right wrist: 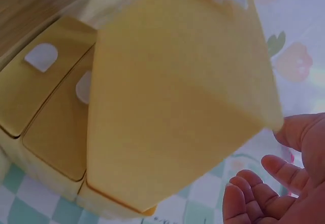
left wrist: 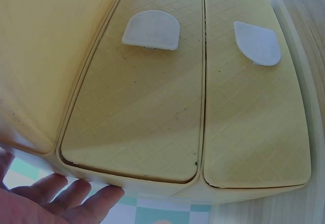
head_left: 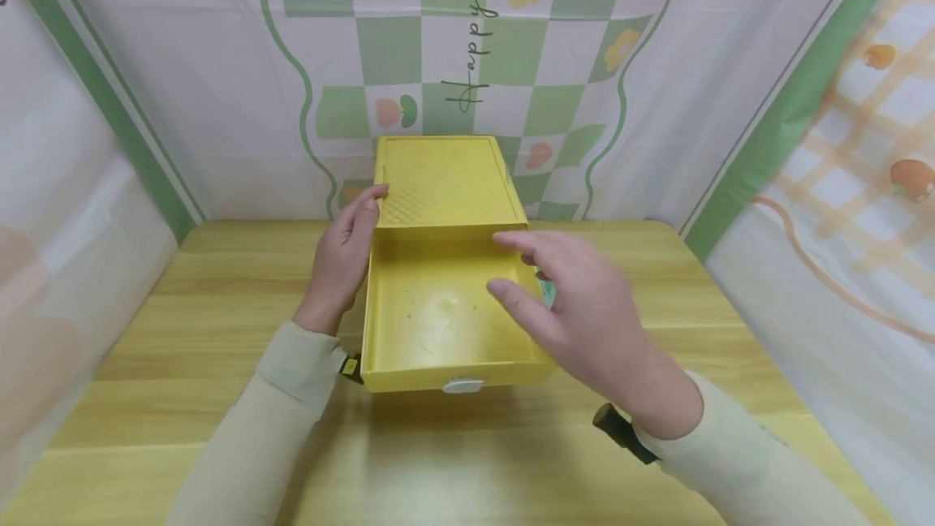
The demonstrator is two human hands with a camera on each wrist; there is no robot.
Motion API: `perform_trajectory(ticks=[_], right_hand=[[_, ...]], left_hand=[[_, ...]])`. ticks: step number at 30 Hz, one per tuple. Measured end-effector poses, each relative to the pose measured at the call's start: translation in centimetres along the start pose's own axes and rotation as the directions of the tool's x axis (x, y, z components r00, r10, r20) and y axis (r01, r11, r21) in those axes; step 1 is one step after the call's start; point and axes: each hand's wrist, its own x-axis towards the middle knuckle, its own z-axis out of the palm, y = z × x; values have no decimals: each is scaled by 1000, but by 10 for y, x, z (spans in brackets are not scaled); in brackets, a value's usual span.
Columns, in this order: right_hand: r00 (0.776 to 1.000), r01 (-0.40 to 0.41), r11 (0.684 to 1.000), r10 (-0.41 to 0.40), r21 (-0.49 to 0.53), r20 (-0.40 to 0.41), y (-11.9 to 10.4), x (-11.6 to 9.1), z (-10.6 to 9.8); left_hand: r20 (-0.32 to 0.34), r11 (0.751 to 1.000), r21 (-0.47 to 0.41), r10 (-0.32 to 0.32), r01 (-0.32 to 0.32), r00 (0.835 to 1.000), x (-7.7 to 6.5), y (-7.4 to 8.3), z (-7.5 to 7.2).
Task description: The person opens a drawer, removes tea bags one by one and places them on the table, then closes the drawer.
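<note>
A yellow drawer cabinet (head_left: 453, 181) stands against the back wall, its top drawer (head_left: 438, 339) pulled far out toward me. The drawer's front carries a white handle (head_left: 463, 385). My left hand (head_left: 339, 258) rests at the cabinet's left side, fingers fairly straight, thumb near the top edge. Over the drawer's right wall hovers my right hand (head_left: 584, 311), thumb spread from the loosely bent fingers and nothing held. In the left wrist view, the middle drawer (left wrist: 147, 97) and bottom drawer (left wrist: 254, 117) are closed, each with a white handle.
The wooden table (head_left: 241, 291) carries the cabinet. A teal item (head_left: 547, 291) shows partly behind the drawer's right side; its kind is hidden. Printed curtains (head_left: 497, 55) stand at the back and on both sides. A dark wrist strap piece (head_left: 621, 431) juts from the right sleeve.
</note>
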Motion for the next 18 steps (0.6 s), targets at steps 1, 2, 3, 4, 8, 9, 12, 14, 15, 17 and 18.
perform_trajectory(ticks=[1, 2, 3, 4, 8, 9, 12, 14, 15, 17, 18], right_hand=[[1000, 26, 1000, -26, 1, -11, -4, -1, 0], [999, 51, 999, -51, 4, -20, -7, -2, 1], [997, 74, 997, -74, 8, -30, -11, -3, 1], [995, 96, 995, -95, 10, -38, -14, -5, 2], [983, 170, 985, -171, -28, -69, -26, -10, 4], [979, 187, 981, -190, -42, -79, -28, -11, 5], [965, 234, 969, -241, -80, -101, -35, -13, 6], [954, 267, 960, -277, -89, -120, -38, -14, 7], [948, 282, 955, -292, -91, -127, -40, -15, 8], [938, 306, 947, -317, -95, -137, -43, -16, 9], [933, 317, 943, -329, -97, -144, -44, -17, 9]], left_hand=[[0, 1000, 0, 1, -1, 1000, 0, 0, 0], [0, 1000, 0, 3, -3, 1000, 0, 0, 0], [-1, 1000, -1, 5, -5, 1000, 1, -1, 0], [-2, 1000, -1, 7, -7, 1000, 1, -1, 0], [-1, 1000, -1, 8, -8, 1000, 1, 0, 0], [-2, 1000, 0, 7, -7, 1000, 1, 0, 0], [0, 1000, 1, 8, -8, 1000, 1, 0, 0], [0, 1000, 2, 15, -15, 1000, 1, 0, 0], [0, 1000, 2, 17, -17, 1000, 1, 0, 0], [-1, 1000, 1, 18, -18, 1000, 1, 0, 0], [0, 1000, -1, 17, -17, 1000, 1, -1, 0]])
